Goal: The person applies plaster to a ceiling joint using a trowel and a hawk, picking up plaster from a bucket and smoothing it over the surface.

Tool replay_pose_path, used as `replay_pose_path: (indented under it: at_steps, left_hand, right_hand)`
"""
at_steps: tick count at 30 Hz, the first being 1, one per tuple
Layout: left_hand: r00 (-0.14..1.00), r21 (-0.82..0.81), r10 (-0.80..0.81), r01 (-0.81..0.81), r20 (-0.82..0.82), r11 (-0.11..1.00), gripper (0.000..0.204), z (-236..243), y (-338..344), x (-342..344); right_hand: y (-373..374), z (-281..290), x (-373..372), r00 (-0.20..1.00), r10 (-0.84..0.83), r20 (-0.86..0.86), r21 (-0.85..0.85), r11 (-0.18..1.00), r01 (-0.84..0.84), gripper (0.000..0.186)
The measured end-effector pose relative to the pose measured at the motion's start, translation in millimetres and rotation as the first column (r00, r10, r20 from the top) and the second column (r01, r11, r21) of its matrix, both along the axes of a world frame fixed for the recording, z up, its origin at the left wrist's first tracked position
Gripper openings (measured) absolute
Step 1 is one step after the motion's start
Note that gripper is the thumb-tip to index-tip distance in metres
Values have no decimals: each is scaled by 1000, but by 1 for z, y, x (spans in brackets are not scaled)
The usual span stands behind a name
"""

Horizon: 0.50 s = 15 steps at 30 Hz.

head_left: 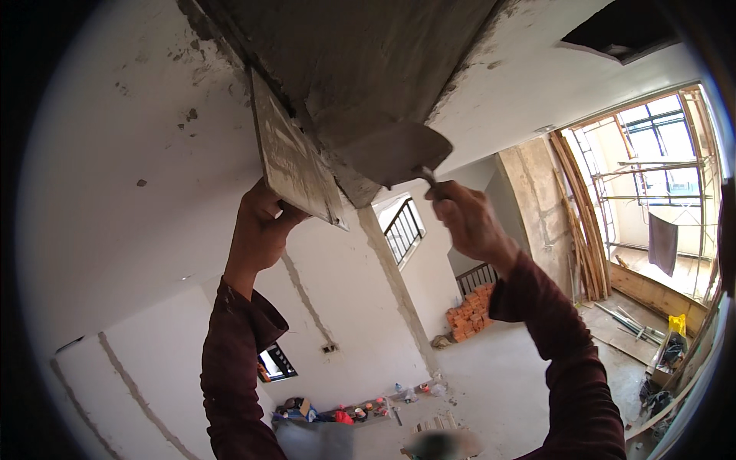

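Overhead, wet grey mortar (368, 54) covers the underside of a beam that runs away at the top. My left hand (264, 230) is closed on the lower edge of a flat, mortar-smeared board (295, 153), which stands tilted along the beam's left edge. Whether the board has a handle cannot be seen. In my right hand (471, 222) is the handle of a pointing trowel (418, 146). Its broad blade lies up against or very close to the mortar, right of the board. Both arms are raised, in dark red sleeves.
White ceiling with mortar splashes flanks the beam, and a dark opening (621, 31) is at upper right. Below are stacked orange bricks (469, 313), leaning planks (576, 222), and scaffolding (652, 165) by a tall window. Bags and tools (345, 414) lie along the wall.
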State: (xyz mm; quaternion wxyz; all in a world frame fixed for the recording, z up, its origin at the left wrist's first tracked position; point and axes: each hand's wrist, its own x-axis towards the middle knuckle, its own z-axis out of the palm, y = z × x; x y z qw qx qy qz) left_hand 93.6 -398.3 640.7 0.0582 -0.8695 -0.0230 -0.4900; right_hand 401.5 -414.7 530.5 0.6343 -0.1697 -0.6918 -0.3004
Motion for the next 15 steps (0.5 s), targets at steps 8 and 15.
replay_pose_path:
  at_steps: [8,15]
  left_hand:
    - [995,59,87,-89,43,994,26,-4,3,-1]
    - [998,-60,48,-46,33,997,41,2,14,-12]
  right_hand:
    - [76,39,-26,996,-46,-81,149,987,58,14]
    - [83,-8,-13,979,-80,-186,98,990,100,13]
